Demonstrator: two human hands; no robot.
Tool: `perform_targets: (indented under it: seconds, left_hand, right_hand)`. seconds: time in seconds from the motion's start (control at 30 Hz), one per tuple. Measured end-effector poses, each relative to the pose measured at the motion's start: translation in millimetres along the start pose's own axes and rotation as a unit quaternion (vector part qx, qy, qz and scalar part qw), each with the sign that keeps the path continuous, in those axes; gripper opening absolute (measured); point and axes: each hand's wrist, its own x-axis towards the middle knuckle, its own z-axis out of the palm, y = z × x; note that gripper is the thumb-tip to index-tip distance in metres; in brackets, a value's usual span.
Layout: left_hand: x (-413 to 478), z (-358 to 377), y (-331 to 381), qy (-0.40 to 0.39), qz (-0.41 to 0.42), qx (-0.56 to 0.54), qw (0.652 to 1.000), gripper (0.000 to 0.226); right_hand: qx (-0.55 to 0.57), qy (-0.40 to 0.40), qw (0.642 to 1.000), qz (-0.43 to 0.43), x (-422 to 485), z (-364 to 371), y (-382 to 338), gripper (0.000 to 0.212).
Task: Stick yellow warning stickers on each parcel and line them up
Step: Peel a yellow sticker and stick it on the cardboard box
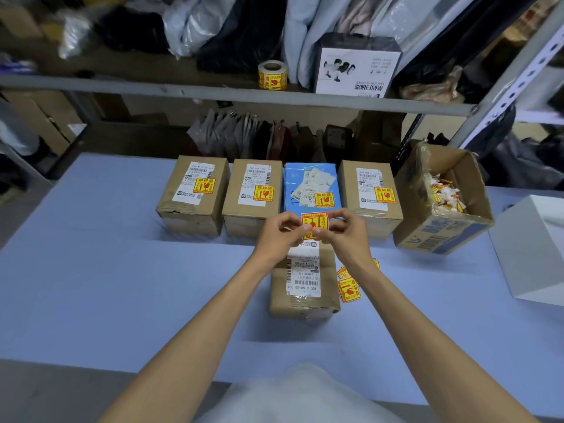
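Note:
Both hands pinch one yellow warning sticker (314, 222) in the air: my left hand (279, 232) at its left edge, my right hand (346, 228) at its right edge. Right below them a brown parcel (303, 285) with a white shipping label lies on the blue table; I see no yellow sticker on it. Behind stands a row of parcels, each with a yellow sticker: a brown one (192, 193), a second brown one (253, 196), a blue one (311, 187) and another brown one (370, 196). Loose stickers (349, 288) lie to the right of the near parcel.
An open carton (439, 199) holding sticker scraps stands tilted at the right end of the row. A white box (531, 251) sits at the table's right edge. A sticker roll (273, 75) and a printed box (357, 67) stand on the shelf behind.

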Motion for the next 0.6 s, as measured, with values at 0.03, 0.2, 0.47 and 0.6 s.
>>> perform_targets:
  seconds: [0.03, 0.2, 0.47, 0.6]
  left_hand:
    - [1.8, -3.0, -0.8, -0.003, -0.004, -0.007, 1.000, 0.019]
    - [13.0, -13.6, -3.1, -0.053, -0.002, 0.011, 0.999, 0.011]
    - [34.0, -16.1, 5.8, -0.043, -0.008, 0.003, 0.999, 0.006]
    - [39.2, -16.9, 8.1, -0.063, -0.014, 0.007, 0.998, 0.006]
  right_hand:
    - [-0.006, -0.012, 1.000, 0.006, 2.8, 0.5, -0.7, 0.033]
    - [-0.023, -0.038, 0.999, -0.009, 17.2, 4.5, -1.2, 0.018]
    - [-0.020, -0.045, 0.999, 0.011, 35.7, 4.6, -12.0, 0.017]
    - [0.002, -0.006, 1.000, 0.019, 40.1, 2.8, -12.5, 0.017]
